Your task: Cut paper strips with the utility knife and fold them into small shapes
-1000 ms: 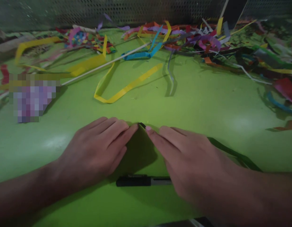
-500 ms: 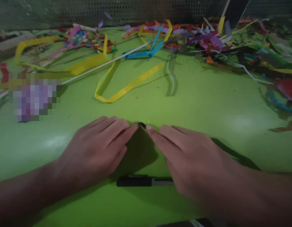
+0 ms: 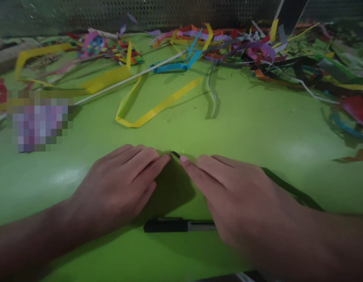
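A small dark strip shows between my fingertips at the middle of the green table. My left hand is closed at the strip's left end, knuckles up and fingers curled under. From the right, my right hand pinches its other end, with a fingertip pressed on it. Most of the strip is hidden by my fingers. A black and grey pen lies just below, its right end covered by my right hand.
Tangled paper strips spread along the back. A yellow strip bends ahead of my hands, near a thin white stick. A blurred-out purple piece lies at the left. A dark object touches the bottom edge.
The view has shifted very slightly, so things appear a little further left. Both hands keep their hold on the dark strip.
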A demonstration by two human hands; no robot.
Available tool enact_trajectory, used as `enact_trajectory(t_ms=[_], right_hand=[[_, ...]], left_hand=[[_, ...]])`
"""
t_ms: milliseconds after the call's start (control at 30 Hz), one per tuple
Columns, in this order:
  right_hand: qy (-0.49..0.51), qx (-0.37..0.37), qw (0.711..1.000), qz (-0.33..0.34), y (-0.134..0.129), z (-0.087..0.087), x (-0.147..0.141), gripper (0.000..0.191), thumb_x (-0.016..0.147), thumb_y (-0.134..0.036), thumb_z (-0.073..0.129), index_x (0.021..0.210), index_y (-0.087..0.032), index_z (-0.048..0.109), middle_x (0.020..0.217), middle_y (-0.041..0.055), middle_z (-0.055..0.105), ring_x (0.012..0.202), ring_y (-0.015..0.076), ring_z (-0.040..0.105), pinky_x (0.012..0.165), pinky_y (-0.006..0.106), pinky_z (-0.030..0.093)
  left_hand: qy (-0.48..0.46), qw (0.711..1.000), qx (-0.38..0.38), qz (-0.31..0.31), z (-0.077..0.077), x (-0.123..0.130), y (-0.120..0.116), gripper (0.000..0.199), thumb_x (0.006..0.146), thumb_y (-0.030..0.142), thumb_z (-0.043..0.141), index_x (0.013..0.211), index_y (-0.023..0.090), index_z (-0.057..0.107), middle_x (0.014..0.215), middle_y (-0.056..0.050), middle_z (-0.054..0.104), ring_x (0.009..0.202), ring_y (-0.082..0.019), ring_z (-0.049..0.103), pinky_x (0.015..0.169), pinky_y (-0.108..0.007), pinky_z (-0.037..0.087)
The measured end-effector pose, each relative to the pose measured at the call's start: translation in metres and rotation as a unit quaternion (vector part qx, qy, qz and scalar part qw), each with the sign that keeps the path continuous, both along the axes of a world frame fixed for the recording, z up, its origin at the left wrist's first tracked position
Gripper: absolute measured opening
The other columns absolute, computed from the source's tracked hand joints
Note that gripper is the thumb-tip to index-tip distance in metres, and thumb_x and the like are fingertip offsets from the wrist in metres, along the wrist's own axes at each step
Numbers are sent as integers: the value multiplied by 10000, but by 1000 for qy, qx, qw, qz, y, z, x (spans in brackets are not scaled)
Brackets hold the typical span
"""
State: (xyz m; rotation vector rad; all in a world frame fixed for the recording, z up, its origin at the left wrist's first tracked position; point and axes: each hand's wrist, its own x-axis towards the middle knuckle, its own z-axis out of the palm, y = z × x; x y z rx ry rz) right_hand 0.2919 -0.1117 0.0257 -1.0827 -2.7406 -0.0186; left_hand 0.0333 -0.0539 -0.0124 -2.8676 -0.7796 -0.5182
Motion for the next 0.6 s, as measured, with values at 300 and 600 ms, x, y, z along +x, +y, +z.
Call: enact_trajectory(t_ms=[300, 600], right_hand=[[-2, 6, 1000, -4, 0, 2, -2, 531, 769, -9, 595, 1270, 45, 759, 1102, 193, 761, 822, 237, 656, 572, 330, 573], [19, 39, 996, -72, -6, 0, -14, 418, 920, 29, 481, 1181, -53, 797, 904, 94, 719, 710, 189, 608, 489, 305, 468]], left_hand=[[5, 1000, -3, -1, 1, 0, 2, 381, 1033, 30, 461, 1353, 184, 598, 1017, -45, 743, 870, -233, 674, 765, -375, 548], [12, 1000, -8, 5, 3, 1, 2, 320, 1071, 34, 438, 1323, 154, 596, 1027, -53, 743, 893, -227, 672, 796, -377, 542]])
